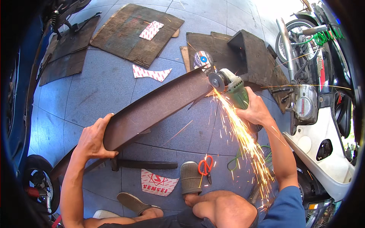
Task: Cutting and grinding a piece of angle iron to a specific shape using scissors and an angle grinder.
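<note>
fingers [103, 123] grip two things: left hand [92, 138] one metal channel [159, 107], right hand [254, 108] one grinder [237, 93].

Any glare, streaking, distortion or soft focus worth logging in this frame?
Head view: black fisheye vignette, with the tile lines of the floor bowing near the rim; head view: daylight washes out the upper right; head view: sparks below the angle grinder streak nearly white; head view: the brown metal channel looks reasonably sharp.

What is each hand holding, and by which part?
The left hand grips the metal channel across its left part; the right hand holds the grinder by its green body.
</note>
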A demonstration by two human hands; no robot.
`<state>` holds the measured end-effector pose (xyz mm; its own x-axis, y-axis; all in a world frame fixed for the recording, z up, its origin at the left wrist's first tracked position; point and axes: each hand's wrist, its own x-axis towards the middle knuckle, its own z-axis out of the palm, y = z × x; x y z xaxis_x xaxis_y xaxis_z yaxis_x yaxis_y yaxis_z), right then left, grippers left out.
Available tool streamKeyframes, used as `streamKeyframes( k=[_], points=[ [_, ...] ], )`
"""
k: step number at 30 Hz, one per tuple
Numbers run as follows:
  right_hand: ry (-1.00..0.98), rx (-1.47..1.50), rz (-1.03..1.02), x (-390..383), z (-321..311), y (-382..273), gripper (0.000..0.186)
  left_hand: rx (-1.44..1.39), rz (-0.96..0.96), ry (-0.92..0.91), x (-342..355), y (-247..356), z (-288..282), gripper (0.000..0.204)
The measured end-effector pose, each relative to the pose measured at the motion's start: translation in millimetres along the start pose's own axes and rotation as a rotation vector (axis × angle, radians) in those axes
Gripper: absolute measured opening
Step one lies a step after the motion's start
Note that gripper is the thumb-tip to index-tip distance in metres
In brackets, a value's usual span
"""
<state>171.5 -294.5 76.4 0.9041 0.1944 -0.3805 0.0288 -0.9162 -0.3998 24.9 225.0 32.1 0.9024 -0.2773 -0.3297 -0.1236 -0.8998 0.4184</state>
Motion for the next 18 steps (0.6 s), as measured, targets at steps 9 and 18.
streamKeyframes(
  k=[9, 18],
  points=[
    [-0.002, 0.008, 0.033, -2.2, 3.9, 3.1, 0.071, 0.020, 0.040, 0.023, -0.1, -3.9, 2.0, 0.127],
    [-0.024, 0.021, 0.057, -4.6, 5.6, 0.5, 0.070, 0.022, -0.002, -0.015, -1.0, -1.4, -0.2, 0.125]
  ],
)
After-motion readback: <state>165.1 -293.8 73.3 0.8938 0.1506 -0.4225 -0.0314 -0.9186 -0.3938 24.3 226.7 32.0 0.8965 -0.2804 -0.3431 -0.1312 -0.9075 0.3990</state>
